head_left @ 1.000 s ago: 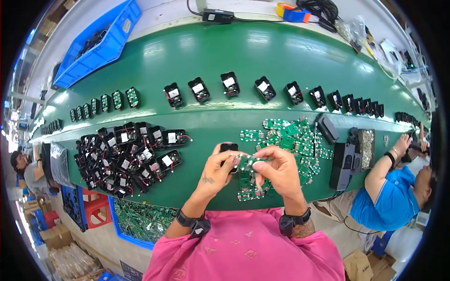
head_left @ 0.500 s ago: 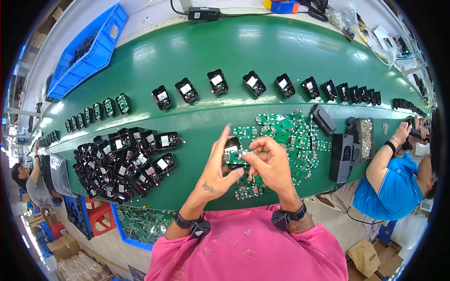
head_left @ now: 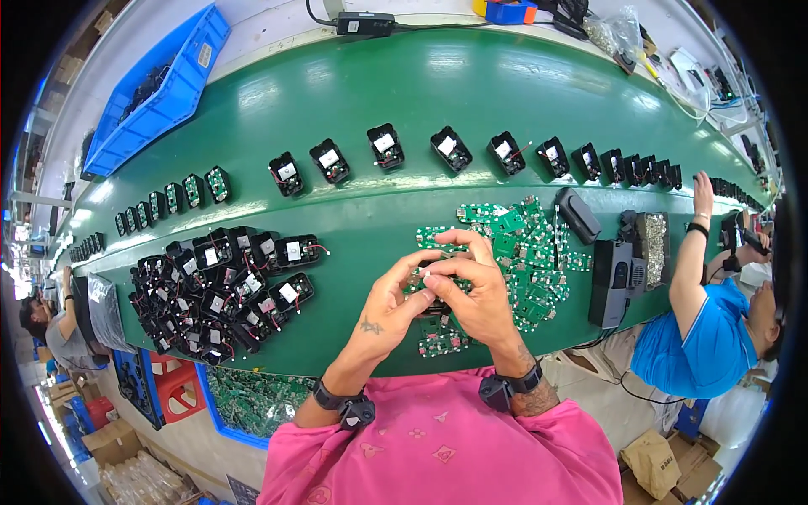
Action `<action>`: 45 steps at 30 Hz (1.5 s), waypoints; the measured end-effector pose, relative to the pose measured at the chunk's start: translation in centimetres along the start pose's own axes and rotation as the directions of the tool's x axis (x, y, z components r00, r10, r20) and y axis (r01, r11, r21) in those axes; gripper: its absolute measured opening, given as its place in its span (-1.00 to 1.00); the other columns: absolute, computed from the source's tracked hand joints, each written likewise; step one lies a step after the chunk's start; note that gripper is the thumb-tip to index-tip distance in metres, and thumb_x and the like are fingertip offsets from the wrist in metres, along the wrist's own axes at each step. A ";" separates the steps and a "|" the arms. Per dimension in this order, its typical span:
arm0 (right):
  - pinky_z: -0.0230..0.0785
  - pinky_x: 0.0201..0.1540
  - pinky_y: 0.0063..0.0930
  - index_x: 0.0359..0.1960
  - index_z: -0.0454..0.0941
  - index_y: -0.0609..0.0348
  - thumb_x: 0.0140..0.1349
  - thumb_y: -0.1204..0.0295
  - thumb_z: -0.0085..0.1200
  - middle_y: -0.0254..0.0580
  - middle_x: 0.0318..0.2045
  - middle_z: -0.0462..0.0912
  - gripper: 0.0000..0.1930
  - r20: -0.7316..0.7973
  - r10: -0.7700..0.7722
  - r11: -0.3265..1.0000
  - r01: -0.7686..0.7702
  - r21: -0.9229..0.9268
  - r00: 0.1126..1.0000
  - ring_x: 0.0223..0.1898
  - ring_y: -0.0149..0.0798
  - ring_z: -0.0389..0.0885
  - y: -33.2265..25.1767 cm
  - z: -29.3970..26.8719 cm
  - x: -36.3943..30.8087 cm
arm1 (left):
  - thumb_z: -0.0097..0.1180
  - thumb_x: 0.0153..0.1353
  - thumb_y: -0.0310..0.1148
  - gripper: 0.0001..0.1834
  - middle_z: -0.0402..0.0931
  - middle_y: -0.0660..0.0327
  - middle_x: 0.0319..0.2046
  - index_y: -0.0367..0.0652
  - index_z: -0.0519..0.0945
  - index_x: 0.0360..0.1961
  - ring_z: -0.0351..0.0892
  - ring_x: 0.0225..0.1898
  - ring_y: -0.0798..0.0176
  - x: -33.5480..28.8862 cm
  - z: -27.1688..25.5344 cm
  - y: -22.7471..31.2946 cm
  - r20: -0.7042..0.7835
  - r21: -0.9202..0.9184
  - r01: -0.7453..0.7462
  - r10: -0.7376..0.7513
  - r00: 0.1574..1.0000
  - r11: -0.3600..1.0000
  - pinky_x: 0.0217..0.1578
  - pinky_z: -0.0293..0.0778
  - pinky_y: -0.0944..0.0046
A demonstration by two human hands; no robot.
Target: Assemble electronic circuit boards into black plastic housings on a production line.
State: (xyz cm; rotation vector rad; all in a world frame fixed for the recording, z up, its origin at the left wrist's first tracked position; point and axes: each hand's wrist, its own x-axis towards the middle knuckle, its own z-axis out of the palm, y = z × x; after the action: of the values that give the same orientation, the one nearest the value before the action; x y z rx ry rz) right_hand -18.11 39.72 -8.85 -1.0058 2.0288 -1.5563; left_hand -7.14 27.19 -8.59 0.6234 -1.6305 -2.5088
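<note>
Over the near edge of the green bench, my two hands are drawn together around a black plastic case (head_left: 434,320) and a green circuit board (head_left: 413,281), both mostly covered by fingers. My left hand (head_left: 380,305) is closed around their left side. Thumb and forefinger of my right hand (head_left: 473,295) pinch a small white piece (head_left: 427,274), seemingly a connector, against the board. Loose green circuit boards (head_left: 530,261) lie heaped just right of my hands. Left of them is a pile of black cases (head_left: 220,290) with white parts and red wires inside.
A spaced row of open black cases (head_left: 385,148) crosses the bench beyond my hands; cases with green boards (head_left: 194,192) continue it leftward. A dark grey device (head_left: 612,284) and a tray of small metal parts (head_left: 653,248) stand right, near a co-worker in blue (head_left: 694,341).
My right hand has closed in over the board, now pinching the small white piece. The row of cases has shifted slightly left. The co-worker's arm on the right has reached toward that row.
</note>
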 end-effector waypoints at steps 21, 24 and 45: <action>0.26 -0.55 -0.44 -0.38 0.60 0.32 0.18 0.56 0.18 -0.19 -0.53 0.48 -0.94 0.130 -0.005 1.000 0.005 0.004 0.992 -0.61 -0.32 0.44 -3.2 -1.8 0.0 | 0.05 0.17 -0.70 -0.54 0.48 -0.14 0.10 -0.20 0.58 0.12 0.64 0.00 -0.01 -1.4 0.8 2.7 -0.005 0.564 -0.369 0.449 0.893 0.739 -0.02 0.53 0.23; 0.25 -0.55 -0.43 -0.40 0.60 0.31 0.17 0.54 0.18 -0.20 -0.56 0.47 -0.93 0.170 -0.013 1.000 0.017 -0.020 0.985 -0.62 -0.32 0.43 -3.3 -1.9 0.1 | 0.04 0.17 -0.73 -0.53 0.47 -0.16 0.11 -0.20 0.58 0.11 0.63 0.00 -0.02 -1.4 1.0 2.6 -0.002 0.593 -0.387 0.482 0.876 0.706 -0.02 0.54 0.20; 0.41 -0.33 -0.03 -0.49 0.59 0.29 0.08 0.29 0.13 0.11 -0.52 0.60 -0.75 -0.373 0.045 0.997 -0.066 -0.044 0.927 -0.42 0.15 0.60 0.1 0.9 0.0 | 0.07 0.26 -0.61 -0.37 0.43 0.07 0.05 -0.04 0.29 0.36 0.58 -0.07 0.23 1.9 0.3 0.5 -0.206 0.332 -0.158 0.235 0.950 0.930 -0.26 0.60 0.35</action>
State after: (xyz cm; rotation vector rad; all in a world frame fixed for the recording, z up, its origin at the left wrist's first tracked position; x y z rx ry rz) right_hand -17.50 39.14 -9.27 -0.7022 2.3399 -1.7769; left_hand -9.02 26.71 -8.61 0.7204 -1.9006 -1.9631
